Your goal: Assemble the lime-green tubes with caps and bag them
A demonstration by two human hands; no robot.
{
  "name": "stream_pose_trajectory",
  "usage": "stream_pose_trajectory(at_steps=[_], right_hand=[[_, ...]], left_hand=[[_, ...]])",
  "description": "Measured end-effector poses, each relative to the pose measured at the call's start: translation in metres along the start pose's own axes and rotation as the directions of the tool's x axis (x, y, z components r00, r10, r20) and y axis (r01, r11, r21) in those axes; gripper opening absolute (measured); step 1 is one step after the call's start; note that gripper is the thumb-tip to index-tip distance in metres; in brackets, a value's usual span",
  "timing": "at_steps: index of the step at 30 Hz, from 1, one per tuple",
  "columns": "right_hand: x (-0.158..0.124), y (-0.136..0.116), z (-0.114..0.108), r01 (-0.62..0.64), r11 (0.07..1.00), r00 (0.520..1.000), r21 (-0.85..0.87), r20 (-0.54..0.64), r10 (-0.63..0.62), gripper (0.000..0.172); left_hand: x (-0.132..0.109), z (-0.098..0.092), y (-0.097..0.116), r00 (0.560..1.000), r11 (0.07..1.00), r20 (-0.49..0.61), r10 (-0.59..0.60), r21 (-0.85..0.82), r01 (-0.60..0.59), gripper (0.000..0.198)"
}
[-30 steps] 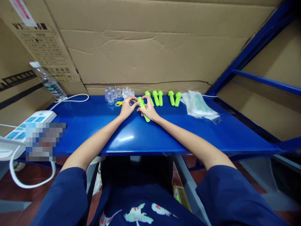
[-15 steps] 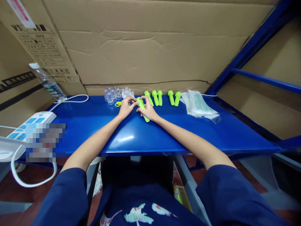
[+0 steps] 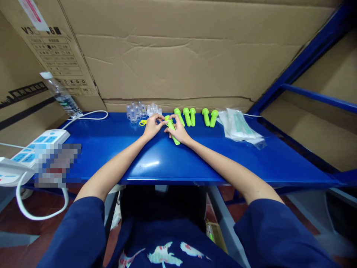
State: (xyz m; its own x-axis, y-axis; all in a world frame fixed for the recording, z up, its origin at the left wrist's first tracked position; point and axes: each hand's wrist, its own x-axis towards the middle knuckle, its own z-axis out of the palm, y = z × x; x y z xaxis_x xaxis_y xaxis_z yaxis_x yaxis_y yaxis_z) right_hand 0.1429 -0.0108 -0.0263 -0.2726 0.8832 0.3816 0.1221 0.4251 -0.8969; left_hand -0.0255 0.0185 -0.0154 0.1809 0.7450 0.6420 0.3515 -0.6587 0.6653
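A small lime-green flashlight (image 3: 176,140) lies slanted between my hands, its wide head away from me. My right hand (image 3: 180,133) is closed around its body, thumb and index finger up near the head. With the fingertips of my left hand (image 3: 152,125) I pinch at the head end; any small part there is hidden by the fingers. Just left of that hand lie yellow rings (image 3: 143,122). Behind them stand several clear plastic caps (image 3: 134,114) and a cluster of smaller clear pieces (image 3: 153,108). More lime-green flashlights (image 3: 189,117) lie in a row beyond my right hand.
Clear plastic packets (image 3: 240,126) lie on the blue table (image 3: 161,169) at the right. At the left are a white power strip (image 3: 52,137) with cables, a blurred-out object and a leaning water bottle (image 3: 65,100). Cardboard (image 3: 178,67) walls the back.
The whole view has shifted slightly, so things sit a little further right. Both hands stay on the green flashlight with almost the same finger positions.
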Motion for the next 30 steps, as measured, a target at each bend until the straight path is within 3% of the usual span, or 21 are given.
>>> stream_pose_trajectory(at_steps=[5,11,14,19,30], right_hand=[[0.0,-0.001,0.001,0.018,1.0,1.0,0.005,-0.006,-0.018,0.058],[-0.002,-0.002,0.0,0.01,1.0,1.0,-0.007,0.005,-0.01,0.056],[-0.001,-0.002,0.0,0.011,1.0,1.0,-0.006,-0.007,-0.011,0.056],[0.0,-0.001,0.0,0.017,1.0,1.0,0.005,-0.007,-0.017,0.056],[-0.005,-0.006,0.0,0.002,1.0,0.998,0.003,0.065,-0.002,0.055]], left_hand=[[-0.001,0.001,0.002,1.0,1.0,-0.022,0.015,0.003,-0.015,0.016],[0.001,-0.003,0.005,0.998,1.0,0.056,0.01,-0.023,-0.008,0.011],[0.001,-0.002,0.005,0.999,1.0,0.044,0.011,-0.021,-0.01,0.01],[0.001,-0.001,0.003,0.999,1.0,0.035,-0.011,-0.023,0.012,0.016],[0.008,-0.019,0.003,0.981,0.997,0.192,-0.004,-0.075,0.019,0.038]])
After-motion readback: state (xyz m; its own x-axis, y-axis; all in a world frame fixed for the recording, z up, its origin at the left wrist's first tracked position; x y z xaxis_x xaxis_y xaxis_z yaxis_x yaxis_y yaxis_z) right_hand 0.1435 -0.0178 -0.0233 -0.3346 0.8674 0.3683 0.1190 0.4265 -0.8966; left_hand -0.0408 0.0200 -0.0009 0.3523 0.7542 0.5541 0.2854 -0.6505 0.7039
